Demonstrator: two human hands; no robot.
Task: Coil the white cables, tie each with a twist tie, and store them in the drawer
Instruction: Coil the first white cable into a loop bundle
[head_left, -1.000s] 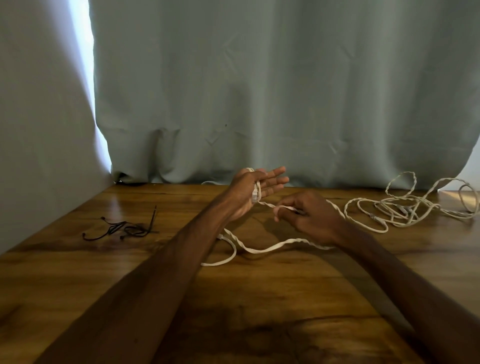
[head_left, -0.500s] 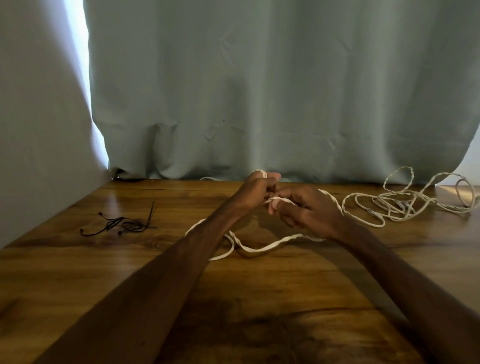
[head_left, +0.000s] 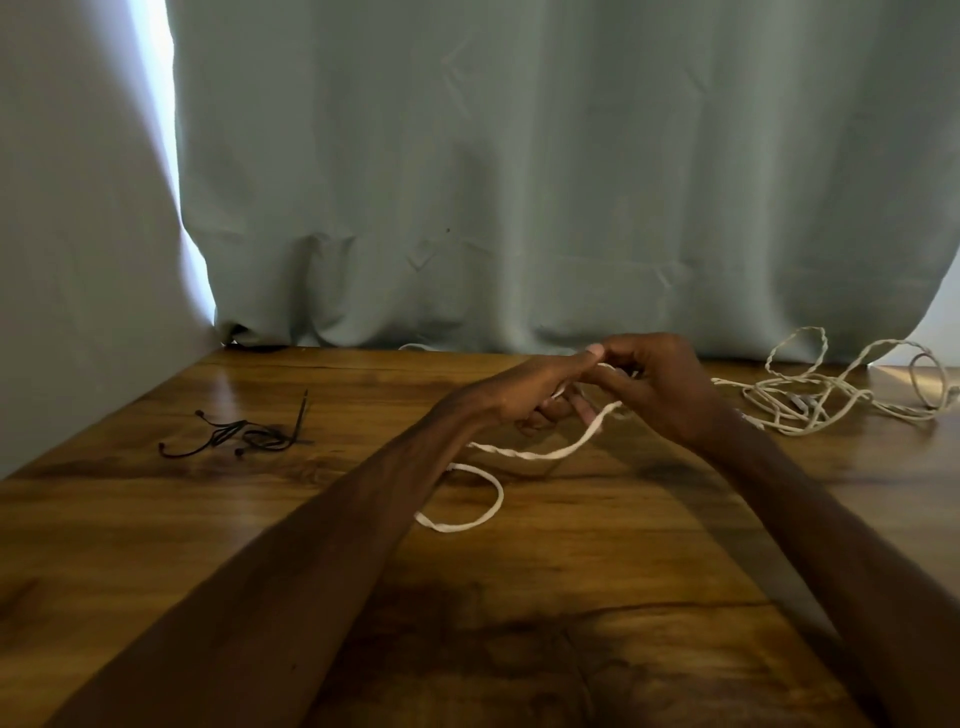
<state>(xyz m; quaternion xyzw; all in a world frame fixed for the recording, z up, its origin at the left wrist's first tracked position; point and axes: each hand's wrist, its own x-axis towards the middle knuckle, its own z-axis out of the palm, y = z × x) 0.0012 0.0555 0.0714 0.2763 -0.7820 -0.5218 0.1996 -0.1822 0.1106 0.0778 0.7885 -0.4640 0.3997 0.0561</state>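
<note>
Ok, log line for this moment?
step: coiling | left hand: grips white cable | right hand: pinches same cable | cable pile: loose, far right | black ties: far left, untouched

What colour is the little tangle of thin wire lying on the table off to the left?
The tangle is black, clearest in the head view.

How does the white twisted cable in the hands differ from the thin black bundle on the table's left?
The white twisted cable is thick and pale; the thin black bundle is finer and dark. The left hand and right hand hold the cable; the bundle lies untouched. Both touch the wooden table.
</note>
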